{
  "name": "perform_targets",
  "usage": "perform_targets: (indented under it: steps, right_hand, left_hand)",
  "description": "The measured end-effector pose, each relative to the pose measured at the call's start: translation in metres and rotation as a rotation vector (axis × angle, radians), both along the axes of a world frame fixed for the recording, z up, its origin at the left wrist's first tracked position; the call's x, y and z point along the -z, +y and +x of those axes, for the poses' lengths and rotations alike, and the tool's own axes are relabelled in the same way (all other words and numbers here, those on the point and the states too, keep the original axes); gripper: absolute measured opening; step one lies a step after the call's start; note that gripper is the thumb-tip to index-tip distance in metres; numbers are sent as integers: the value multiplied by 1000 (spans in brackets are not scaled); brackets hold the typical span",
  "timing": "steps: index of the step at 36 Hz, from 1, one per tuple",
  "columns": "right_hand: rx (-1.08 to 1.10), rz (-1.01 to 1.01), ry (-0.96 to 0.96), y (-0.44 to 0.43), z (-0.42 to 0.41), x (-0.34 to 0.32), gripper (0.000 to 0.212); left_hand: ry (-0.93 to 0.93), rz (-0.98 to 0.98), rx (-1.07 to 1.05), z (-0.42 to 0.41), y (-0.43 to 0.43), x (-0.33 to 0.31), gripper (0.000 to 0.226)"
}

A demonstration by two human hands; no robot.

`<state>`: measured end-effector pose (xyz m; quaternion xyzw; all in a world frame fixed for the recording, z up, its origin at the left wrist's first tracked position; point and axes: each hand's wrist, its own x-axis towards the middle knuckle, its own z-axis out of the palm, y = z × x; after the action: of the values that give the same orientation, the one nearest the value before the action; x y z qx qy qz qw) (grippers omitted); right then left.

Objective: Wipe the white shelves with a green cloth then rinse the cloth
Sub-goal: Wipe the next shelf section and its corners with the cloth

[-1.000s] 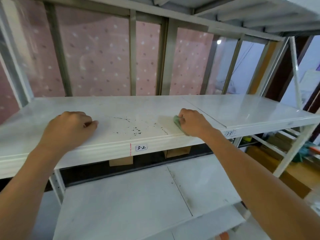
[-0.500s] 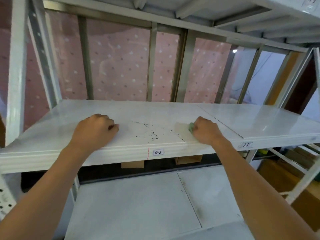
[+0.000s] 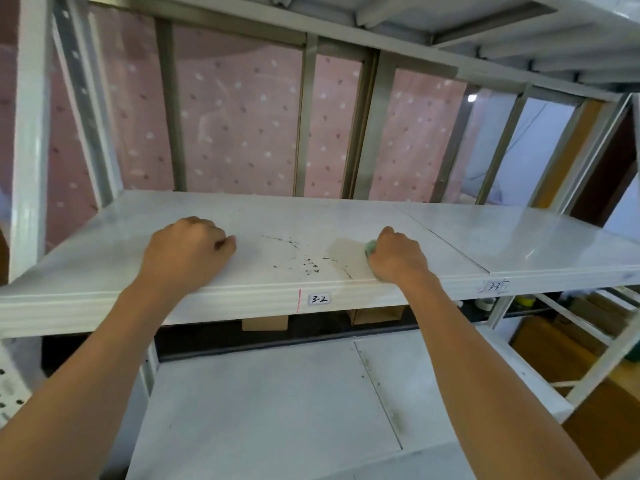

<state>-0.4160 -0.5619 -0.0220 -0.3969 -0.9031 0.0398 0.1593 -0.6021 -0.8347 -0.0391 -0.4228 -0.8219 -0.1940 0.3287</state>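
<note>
A white shelf (image 3: 277, 209) labelled 3-2 runs across the view at chest height. Black dirt specks and smears (image 3: 304, 259) lie on it near the front edge. My right hand (image 3: 396, 256) grips a balled green cloth (image 3: 370, 247) and presses it on the shelf just right of the specks; only a small edge of the cloth shows. My left hand (image 3: 187, 247) rests on the shelf left of the specks, fingers curled under and holding nothing. A damp wiped patch (image 3: 343, 249) lies beside the cloth.
A second white panel (image 3: 519, 237), labelled 3-3, adjoins on the right. A lower white shelf (image 3: 277, 403) lies beneath, with cardboard boxes (image 3: 265, 322) behind it. White uprights (image 3: 29, 133) stand at left, another shelf overhead (image 3: 485, 19), and a pink dotted curtain (image 3: 239, 126) behind.
The view has shifted so both hands sit further right and lower in frame. On the shelf itself, both hands keep about the same places beside the specks.
</note>
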Motion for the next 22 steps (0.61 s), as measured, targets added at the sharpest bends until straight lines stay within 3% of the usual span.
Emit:
perform_targets:
  steps: [10, 17, 22]
  right_hand:
    - [-250, 21, -29, -56, -53, 2, 35]
    - [-261, -5, -177, 23, -54, -21, 32]
    - [-216, -41, -279, 84, -98, -34, 22]
  left_hand:
    - [-70, 39, -60, -1, 1, -1, 54]
    - [1, 129, -89, 10, -38, 1, 52]
    - [-15, 156, -156, -10, -73, 11, 50]
